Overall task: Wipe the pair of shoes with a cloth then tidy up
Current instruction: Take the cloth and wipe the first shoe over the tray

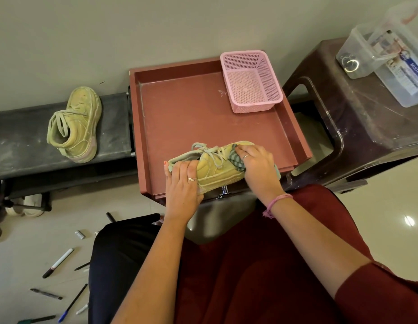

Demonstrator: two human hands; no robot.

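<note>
A yellow-green sneaker (pixel 217 167) lies on its side at the near edge of a reddish-brown tray (pixel 180 108). My left hand (pixel 183 183) grips its heel end. My right hand (pixel 256 166) presses a grey-green checked cloth (pixel 237 159) against the toe part, fingers curled over the cloth. The second sneaker (pixel 74 126) of the pair stands apart on a dark bench (pixel 21 141) to the left.
An empty pink mesh basket (pixel 250 80) sits in the tray's far right corner. A brown plastic stool (pixel 357 118) on the right carries clear plastic boxes (pixel 385 59). Several pens and markers (pixel 58 263) lie scattered on the floor at the lower left.
</note>
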